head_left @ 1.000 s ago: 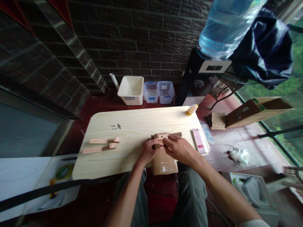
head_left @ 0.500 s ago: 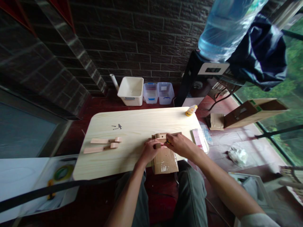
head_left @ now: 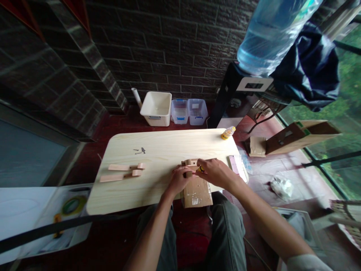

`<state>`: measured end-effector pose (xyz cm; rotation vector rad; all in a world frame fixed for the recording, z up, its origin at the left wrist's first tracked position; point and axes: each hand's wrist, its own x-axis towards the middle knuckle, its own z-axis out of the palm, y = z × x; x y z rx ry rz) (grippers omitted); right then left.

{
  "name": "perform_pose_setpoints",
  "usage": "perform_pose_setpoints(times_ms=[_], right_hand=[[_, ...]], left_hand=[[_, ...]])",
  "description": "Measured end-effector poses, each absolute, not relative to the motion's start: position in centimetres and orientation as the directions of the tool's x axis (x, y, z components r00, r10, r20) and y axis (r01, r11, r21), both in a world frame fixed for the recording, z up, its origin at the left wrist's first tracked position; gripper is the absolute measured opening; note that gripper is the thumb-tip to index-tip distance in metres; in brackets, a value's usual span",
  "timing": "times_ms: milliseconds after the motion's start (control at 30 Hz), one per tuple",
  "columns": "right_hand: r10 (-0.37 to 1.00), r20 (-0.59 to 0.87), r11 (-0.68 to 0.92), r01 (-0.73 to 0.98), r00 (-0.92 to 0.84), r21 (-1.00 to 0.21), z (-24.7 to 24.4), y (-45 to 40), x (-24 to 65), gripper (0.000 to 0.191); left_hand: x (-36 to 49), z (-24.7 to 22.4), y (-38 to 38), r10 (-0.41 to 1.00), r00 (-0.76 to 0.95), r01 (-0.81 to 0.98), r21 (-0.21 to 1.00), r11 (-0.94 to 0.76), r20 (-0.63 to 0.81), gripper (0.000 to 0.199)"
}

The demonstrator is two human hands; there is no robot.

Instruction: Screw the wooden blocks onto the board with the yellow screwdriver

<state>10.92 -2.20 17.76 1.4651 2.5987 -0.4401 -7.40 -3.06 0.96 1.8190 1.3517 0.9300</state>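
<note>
My knees, in grey trousers (head_left: 225,222), are closest to me, and just beyond and between them a taped piece of cardboard (head_left: 197,195) juts over the near edge of the pale tabletop (head_left: 160,145). Past its taped end I have my left hand (head_left: 178,178) bent over a wooden piece (head_left: 188,174), fingers closed on it, its brown end showing by my thumb. My right hand (head_left: 211,171) is just beside it, fingers wrapped shut around a small tool with a yellow handle (head_left: 200,169), directed at that piece; I can't tell whether its tip touches the wood. Just beyond my fingertips lies a wooden part with a hole (head_left: 191,162). Well to the left, two wooden strips with curled ends (head_left: 121,167) lie side by side, and farther off are a few dark screws (head_left: 143,150). Over on the right are a pink-and-white packet (head_left: 234,165) and, near the far corner, a yellow-capped bottle (head_left: 228,133). On the floor past the table are a cream bin (head_left: 156,107) and two clear boxes (head_left: 179,111), with a water dispenser (head_left: 229,90) to their right and the dark brick wall (head_left: 175,49) behind.
</note>
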Motion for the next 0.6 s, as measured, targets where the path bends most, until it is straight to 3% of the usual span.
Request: perform_pose_setpoints(times_ms=[133,267,600], right_hand=[[0.764,-0.289,0.559,0.815,-0.577,-0.152,17.79,-2.10,10.65,0.019],[0.748,-0.293,0.585,0.800,-0.596,-0.135,17.53,-1.84,10.12,0.023],[0.808,-0.313,0.479,0.866,-0.499,-0.143,17.51,-1.71,10.30,0.028]], left_hand=[[-7.40,0.79,-3.05,0.961,0.211,0.466,0.845,-0.261,0.180,0.011],[-7.43,0.52,-2.90,0.961,0.216,0.474,0.841,-0.259,0.174,0.011],[-7.54,0.28,-3.00,0.965,0.209,0.552,0.795,-0.251,0.160,0.018]])
